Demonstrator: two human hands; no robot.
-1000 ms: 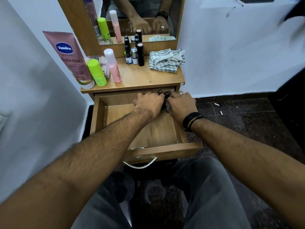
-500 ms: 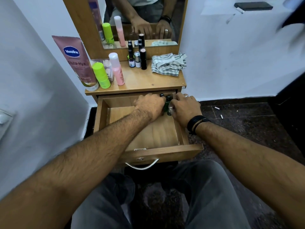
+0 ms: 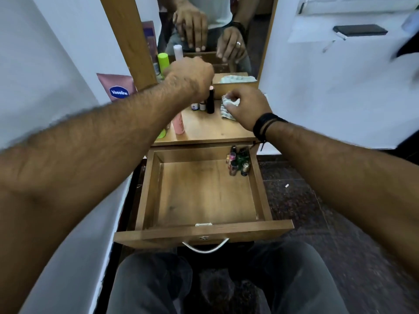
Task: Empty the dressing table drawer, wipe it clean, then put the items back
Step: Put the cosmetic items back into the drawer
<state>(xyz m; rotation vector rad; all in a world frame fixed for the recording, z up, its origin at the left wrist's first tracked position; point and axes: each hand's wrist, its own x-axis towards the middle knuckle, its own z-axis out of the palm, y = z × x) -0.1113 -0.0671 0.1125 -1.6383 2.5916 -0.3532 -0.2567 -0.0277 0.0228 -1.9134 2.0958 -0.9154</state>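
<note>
We cannot see the fingers of the left hand [image 3: 190,75]; they curl under the knuckles above the small bottles [image 3: 199,106] near the worktop's [image 3: 210,130] back edge, so whether they hold anything is unclear. The left forearm covers most of the pink tube [image 3: 120,87], the green bottle [image 3: 163,62] and the upper part of the pink bottle [image 3: 178,124] along the worktop's left edge. The right hand [image 3: 246,107] hides most of the striped cloth [image 3: 226,109] at the back right corner. Labels on the little bottles [image 3: 238,160] in the drawer's [image 3: 204,196] back right corner are too small to read. The mirror [image 3: 213,30] is cut off by the top edge.
</note>
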